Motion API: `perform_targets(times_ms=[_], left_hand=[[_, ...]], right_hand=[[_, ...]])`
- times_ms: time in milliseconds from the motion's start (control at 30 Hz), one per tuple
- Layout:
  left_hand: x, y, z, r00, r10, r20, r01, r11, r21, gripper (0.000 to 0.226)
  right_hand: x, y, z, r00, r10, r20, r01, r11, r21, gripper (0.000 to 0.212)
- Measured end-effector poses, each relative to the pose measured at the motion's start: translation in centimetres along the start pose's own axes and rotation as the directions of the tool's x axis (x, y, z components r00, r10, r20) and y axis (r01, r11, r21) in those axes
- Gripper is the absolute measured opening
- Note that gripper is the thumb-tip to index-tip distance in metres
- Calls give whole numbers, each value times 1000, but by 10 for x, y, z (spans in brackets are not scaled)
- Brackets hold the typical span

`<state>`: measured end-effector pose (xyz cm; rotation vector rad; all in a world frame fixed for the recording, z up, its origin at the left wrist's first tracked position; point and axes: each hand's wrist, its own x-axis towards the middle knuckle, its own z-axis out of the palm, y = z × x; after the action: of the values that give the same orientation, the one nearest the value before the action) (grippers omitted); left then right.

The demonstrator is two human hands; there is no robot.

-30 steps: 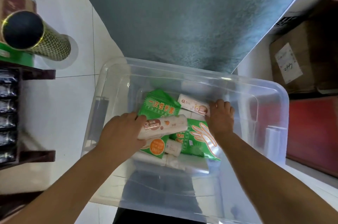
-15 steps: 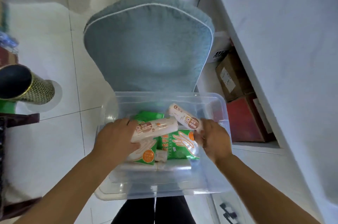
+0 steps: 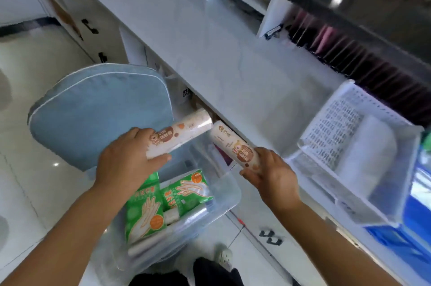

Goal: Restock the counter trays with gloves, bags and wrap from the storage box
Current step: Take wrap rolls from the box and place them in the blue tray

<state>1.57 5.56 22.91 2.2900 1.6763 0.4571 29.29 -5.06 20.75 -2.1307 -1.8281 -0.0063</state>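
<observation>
My left hand (image 3: 127, 164) grips one white roll (image 3: 180, 132) with a brown label, held above the clear storage box (image 3: 229, 194). A second white roll (image 3: 235, 146) of the same kind is in my right hand (image 3: 271, 177), near the counter's front edge. Both rolls are lifted clear of the box and their far ends nearly meet. Inside the box lie two green glove packets (image 3: 144, 213) (image 3: 186, 192) and some clear rolls at the near side. On the white counter (image 3: 210, 52) to the right stands a white perforated tray (image 3: 335, 131) holding a white roll (image 3: 368, 152).
A blue cushioned chair seat (image 3: 100, 113) sits just beyond the box on the tiled floor. A blue tray (image 3: 417, 211) lies at the right edge beside the white one. A rack of dark and pink items (image 3: 363, 52) lines the counter's back.
Both hands have lifted their rolls up out of the box. My view has swung up and right, bringing the counter and its trays into sight.
</observation>
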Motion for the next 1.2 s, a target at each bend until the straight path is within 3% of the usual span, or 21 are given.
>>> perform_targets(times_ms=[300, 567, 700, 800, 1033, 1200], left_hand=[[-5, 167, 14, 964, 259, -67, -264, 960, -93, 48], [-40, 311, 56, 904, 424, -49, -426, 895, -129, 51], [-54, 353, 79, 905, 423, -44, -426, 901, -84, 52], [-66, 376, 94, 914, 404, -22, -405, 912, -73, 52], [-80, 402, 110, 917, 397, 34, -397, 918, -3, 54], [-70, 405, 112, 920, 387, 60, -387, 922, -13, 53]], right_hand=[[-81, 91, -115, 975, 130, -180, -149, 984, -102, 52], [-183, 243, -193, 919, 329, -217, -367, 915, -165, 52], [-219, 314, -210, 921, 359, -151, -385, 898, -213, 53], [-231, 348, -207, 959, 279, -43, -280, 923, -263, 54], [-225, 377, -194, 959, 230, 166, -174, 940, -295, 49], [-225, 381, -193, 954, 208, 214, -132, 937, -323, 44]])
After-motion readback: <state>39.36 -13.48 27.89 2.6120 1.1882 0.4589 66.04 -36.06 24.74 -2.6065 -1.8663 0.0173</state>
